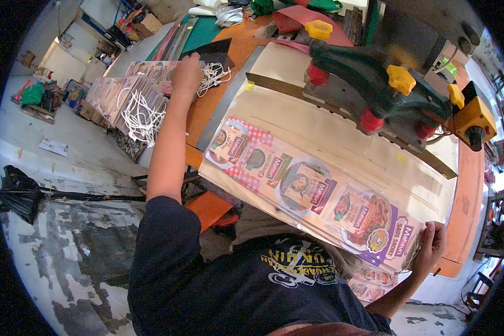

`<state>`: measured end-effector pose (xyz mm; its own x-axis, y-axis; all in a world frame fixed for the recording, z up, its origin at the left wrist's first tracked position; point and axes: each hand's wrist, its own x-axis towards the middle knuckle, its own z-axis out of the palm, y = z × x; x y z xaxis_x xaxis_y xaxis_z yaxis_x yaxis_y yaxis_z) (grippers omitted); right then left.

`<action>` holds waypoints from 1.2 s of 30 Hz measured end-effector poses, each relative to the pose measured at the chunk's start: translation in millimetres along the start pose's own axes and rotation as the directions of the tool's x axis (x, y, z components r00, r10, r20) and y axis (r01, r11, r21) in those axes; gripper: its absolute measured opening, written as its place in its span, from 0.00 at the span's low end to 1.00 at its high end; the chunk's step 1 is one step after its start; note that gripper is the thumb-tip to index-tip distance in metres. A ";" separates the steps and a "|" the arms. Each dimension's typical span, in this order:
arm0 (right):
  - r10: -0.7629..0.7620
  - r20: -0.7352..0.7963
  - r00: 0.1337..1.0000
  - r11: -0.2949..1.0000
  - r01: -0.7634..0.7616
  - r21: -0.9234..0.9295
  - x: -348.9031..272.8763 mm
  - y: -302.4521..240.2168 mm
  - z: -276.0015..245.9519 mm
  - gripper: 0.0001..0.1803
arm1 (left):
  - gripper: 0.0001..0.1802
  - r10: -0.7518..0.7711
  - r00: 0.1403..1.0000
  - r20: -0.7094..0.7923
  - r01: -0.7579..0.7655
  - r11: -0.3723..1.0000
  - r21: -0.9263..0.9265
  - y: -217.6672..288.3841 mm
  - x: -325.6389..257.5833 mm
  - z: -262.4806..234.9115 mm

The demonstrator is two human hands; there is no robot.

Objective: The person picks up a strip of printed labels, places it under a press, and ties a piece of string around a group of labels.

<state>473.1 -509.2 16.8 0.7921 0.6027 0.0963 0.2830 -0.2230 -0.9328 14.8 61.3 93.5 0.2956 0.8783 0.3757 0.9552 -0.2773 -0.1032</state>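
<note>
A long printed strip (302, 182) with food pictures lies along the near edge of the cream-coloured work board (319, 134). My right hand (433, 245) grips its right end, the thumb at the corner and the fingers curled below. Out to the far left, my left hand (187, 74) is closed at the end of a stack of similar printed strips (109, 95). What its fingers hold, if anything, is hidden. White cords lie in a bundle (142, 117) over the stack's near side, and another cord tangle (211, 78) sits just right of my left hand.
Across the board stands a dark green press (369, 78) with yellow knobs, red feet and a long metal bar (280, 89). A yellow control box (474, 120) is at its right end. More printed strips (369, 283) show below the board's near edge, by my right forearm.
</note>
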 end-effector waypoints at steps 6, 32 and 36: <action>-0.024 -0.015 1.000 1.000 0.024 0.013 -2.6 -2.9 2.6 0.11 | 0.14 0.083 0.995 -0.051 -0.078 0.992 0.102 3.9 -3.6 6.0; 0.008 -0.033 0.999 1.000 -0.008 0.022 -4.0 -11.6 11.3 0.11 | 0.15 0.007 1.000 0.010 -0.008 0.997 0.083 -3.7 -3.3 8.1; -0.104 -0.040 0.994 0.993 0.102 -0.065 0.6 -2.7 11.6 0.11 | 0.17 0.032 0.998 -0.052 -0.028 0.996 0.080 -4.8 -1.3 11.2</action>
<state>466.6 -499.4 15.3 0.7791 0.5919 0.2067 0.3965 -0.2097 -0.8938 10.0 65.8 83.2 0.3248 0.8474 0.4200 0.9447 -0.2694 -0.1870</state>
